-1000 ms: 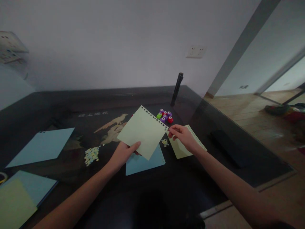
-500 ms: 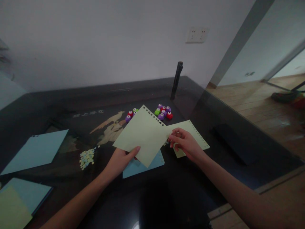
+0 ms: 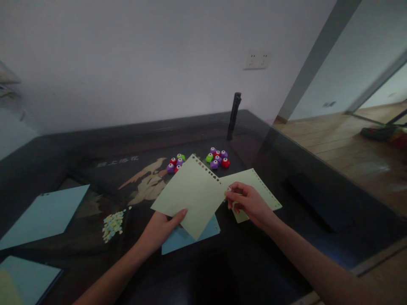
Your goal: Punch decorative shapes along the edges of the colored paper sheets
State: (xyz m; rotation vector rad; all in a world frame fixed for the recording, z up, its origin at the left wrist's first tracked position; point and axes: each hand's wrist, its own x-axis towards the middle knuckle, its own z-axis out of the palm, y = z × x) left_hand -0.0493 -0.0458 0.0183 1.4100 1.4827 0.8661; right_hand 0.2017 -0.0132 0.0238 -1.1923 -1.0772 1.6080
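And the pale sheet (image 3: 190, 199) has shifted since a second ago, uncovering the left-hand toys (image 3: 176, 163) behind it, while the right hand (image 3: 249, 201) now sits lower against the sheet's right corner. That sheet is up above the table (image 3: 254, 262), tilted, its row of holes (image 3: 205, 169) along the upper right edge. The left hand (image 3: 159, 228) has it clamped near the lower left edge, thumb on top. Over on the right hand, thumb and forefinger are close together; whether they pinch anything, I can't tell.

Just below, partly covered, lies a blue sheet (image 3: 190, 240); beyond the right hand, a second pale sheet (image 3: 257, 180), holes down its far edge. Behind come more eyed toys (image 3: 218, 158), purple, red and green, and further back a black rod (image 3: 234, 112) standing up. Out left, a scatter of paper bits (image 3: 112, 225), then another blue sheet (image 3: 47, 216). On the wall, a socket (image 3: 257, 60).
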